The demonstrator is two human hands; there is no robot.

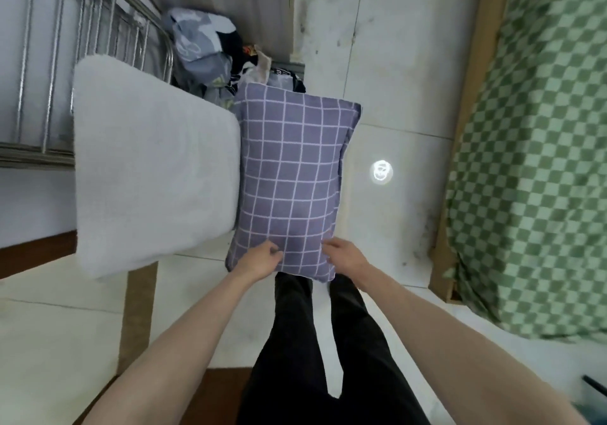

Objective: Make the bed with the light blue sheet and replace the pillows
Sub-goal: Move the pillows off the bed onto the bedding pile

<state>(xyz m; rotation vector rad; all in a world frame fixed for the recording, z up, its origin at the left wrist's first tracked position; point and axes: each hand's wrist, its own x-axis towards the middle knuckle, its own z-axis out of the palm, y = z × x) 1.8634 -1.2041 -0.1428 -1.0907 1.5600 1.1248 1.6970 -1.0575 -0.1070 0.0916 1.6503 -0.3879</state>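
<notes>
I hold a purple pillow [292, 178] with a white grid pattern out in front of me, above the floor. My left hand [261, 257] pinches its near edge on the left, and my right hand [345, 253] grips the same edge on the right. A white pillow [151, 168] lies just left of it on a surface beside a metal bed frame [65, 46]. A bed covered with a green checked sheet [538, 161] runs along the right side. No light blue sheet shows clearly.
A pile of patterned bedding and bags [210, 46] sits on the floor behind the purple pillow. The floor is pale tile with a bright light spot [381, 171]. A wooden bed rail [466, 112] borders the green bed. My legs in black trousers [315, 342] stand below.
</notes>
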